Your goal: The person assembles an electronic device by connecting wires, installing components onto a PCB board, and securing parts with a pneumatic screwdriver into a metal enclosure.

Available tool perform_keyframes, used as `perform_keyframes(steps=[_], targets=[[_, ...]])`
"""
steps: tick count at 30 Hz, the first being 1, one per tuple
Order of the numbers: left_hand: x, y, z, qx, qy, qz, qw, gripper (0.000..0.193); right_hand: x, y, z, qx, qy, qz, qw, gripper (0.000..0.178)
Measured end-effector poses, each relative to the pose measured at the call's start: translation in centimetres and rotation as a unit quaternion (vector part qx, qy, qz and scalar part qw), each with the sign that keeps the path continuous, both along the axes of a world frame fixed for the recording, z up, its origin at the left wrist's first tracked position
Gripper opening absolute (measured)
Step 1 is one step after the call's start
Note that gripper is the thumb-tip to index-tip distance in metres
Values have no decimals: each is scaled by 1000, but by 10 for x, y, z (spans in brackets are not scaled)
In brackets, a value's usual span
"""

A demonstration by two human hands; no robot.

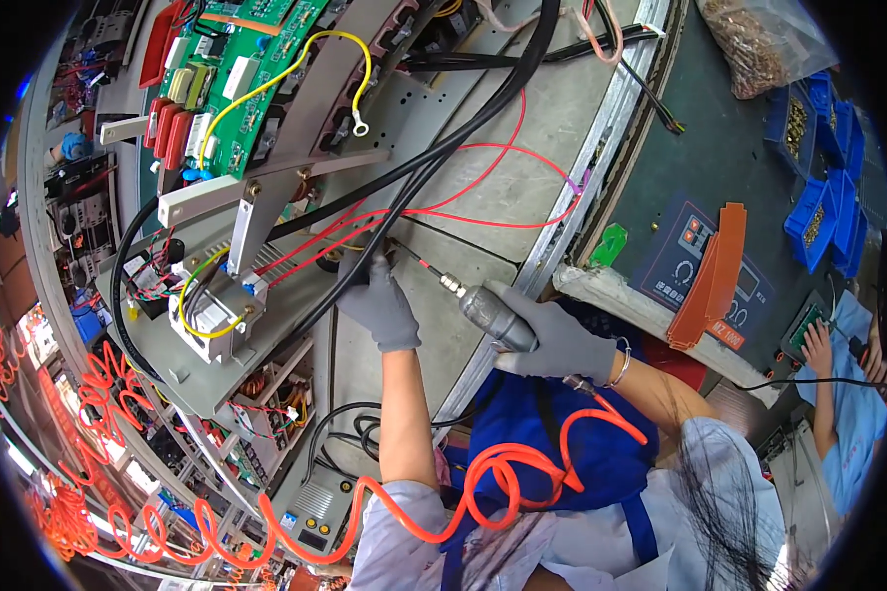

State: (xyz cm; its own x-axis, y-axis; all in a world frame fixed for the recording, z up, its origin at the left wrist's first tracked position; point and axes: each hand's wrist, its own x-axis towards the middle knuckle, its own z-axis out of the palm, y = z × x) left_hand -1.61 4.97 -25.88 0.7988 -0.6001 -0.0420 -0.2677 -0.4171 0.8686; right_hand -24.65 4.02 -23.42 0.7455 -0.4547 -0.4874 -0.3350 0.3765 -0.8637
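A clear bag (pixel 793 56) of small brown bits (pixel 747 41) is sitting on a dark green table (pixel 705 158), and blue boxes (pixel 838 189) are standing near it, holding little gold pieces (pixel 796 128). Orange strips (pixel 710 286) are lying across a dark blue sheet (pixel 666 258), and a small green piece (pixel 609 244) is resting just beside that sheet.

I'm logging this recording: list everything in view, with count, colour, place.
driver: one, grey, centre
hose: one, orange, lower centre
chassis: one, grey, left
circuit board: at least one, green, upper left
ring-ended wire: one, yellow, upper left
cables: several, black, upper centre
wires: several, red, centre
table: one, dark green, right
bag: one, clear, top right
bins: several, blue, right
panel: one, dark blue, on table
strips: at least two, orange, on panel
power box: one, grey, lower left
co-worker: one, blue clothing, right
background clutter: uncountable, mixed, left edge
left hand: one, grey-gloved, by cables
right hand: one, grey-gloved, holding driver
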Motion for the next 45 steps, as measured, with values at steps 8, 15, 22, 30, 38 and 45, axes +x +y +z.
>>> perform_keyframes(steps=[8, 15, 22, 30, 38, 45], targets=[[-1, -7, -5, -27, -60, 48, 997, 16, 22, -8, -8, -35, 16, 27, 999, 94], [2, -11, -12, -101, 12, 79, 992, 21, 29, -7, -10, -42, 29, 27, 998, 91], [-3, -12, -14, -65, -21, 32, 997, 19, 27, 0, -23, -129, 30, 11, 991, 93], [20, -6, -31, 63, -173, -85, 979, 33, 30, -1, -20, -141, 31, 10, 990, 93], [19, -12, -27, 49, -222, -71, 971, 23, 34, 2, -20, -168, 33, -17, 985, 87], [22, -10, -36, 83, -218, -64, 970, 21, 35, 8, -25, -194, 45, -24, 980, 86]])
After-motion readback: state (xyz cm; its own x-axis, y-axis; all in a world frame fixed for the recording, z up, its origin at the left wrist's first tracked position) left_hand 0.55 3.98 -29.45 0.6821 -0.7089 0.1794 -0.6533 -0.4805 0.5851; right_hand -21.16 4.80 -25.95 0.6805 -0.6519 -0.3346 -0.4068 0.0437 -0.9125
